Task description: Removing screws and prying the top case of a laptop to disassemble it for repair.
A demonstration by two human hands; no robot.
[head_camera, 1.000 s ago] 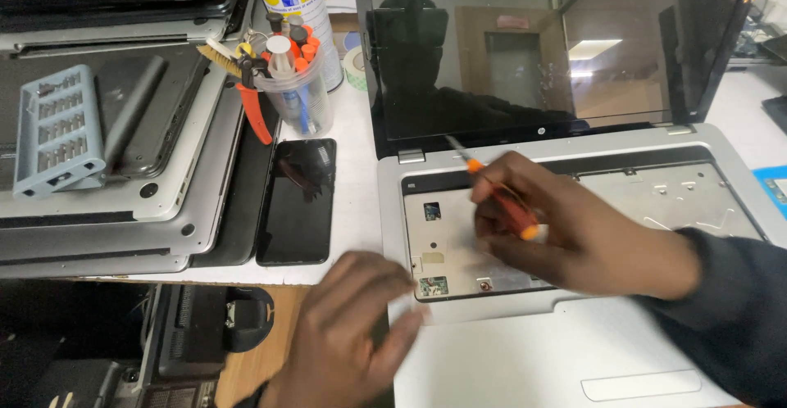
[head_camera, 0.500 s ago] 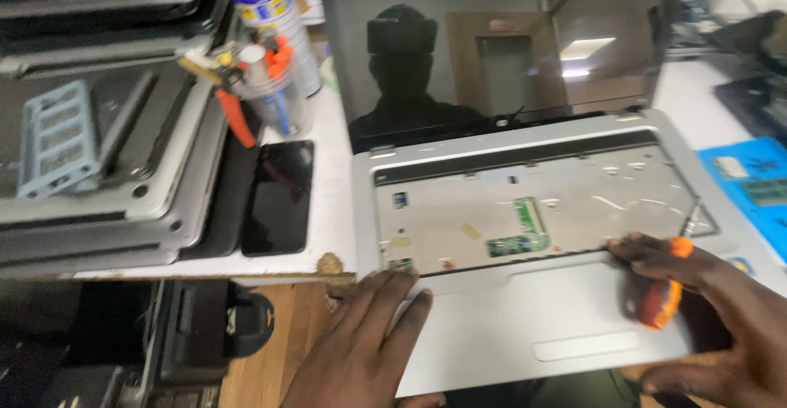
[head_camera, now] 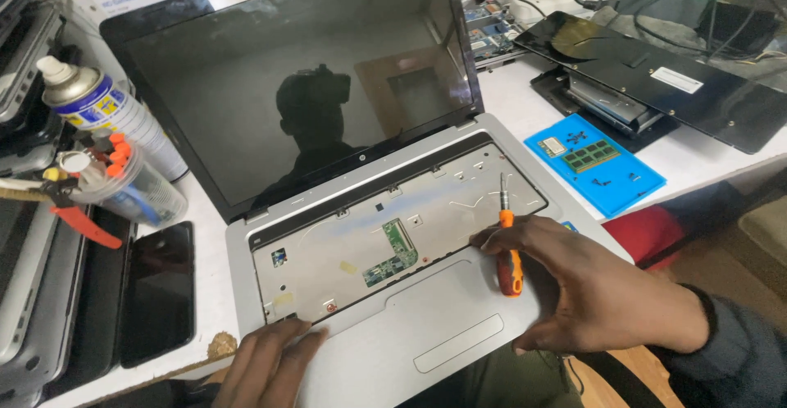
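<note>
An open silver laptop (head_camera: 459,326) lies before me with its keyboard taken out, so the bare metal tray and a small green circuit board (head_camera: 393,254) show. Its dark screen (head_camera: 303,88) stands upright. My right hand (head_camera: 590,293) holds an orange-handled screwdriver (head_camera: 508,252) over the right end of the keyboard bay, tip pointing away from me. My left hand (head_camera: 270,363) rests on the laptop's front left corner, fingers flat on the palm rest.
A blue mat (head_camera: 594,162) with small boards and screws lies right of the laptop, black laptop parts (head_camera: 656,72) behind it. At left stand a spray can (head_camera: 98,109), a clear cup of tools (head_camera: 123,183), a black phone (head_camera: 160,289) and stacked laptops (head_camera: 33,293).
My right hand has shifted the screwdriver from low over the palm rest up to the right end of the keyboard bay. The view has swung right, showing the blue mat.
</note>
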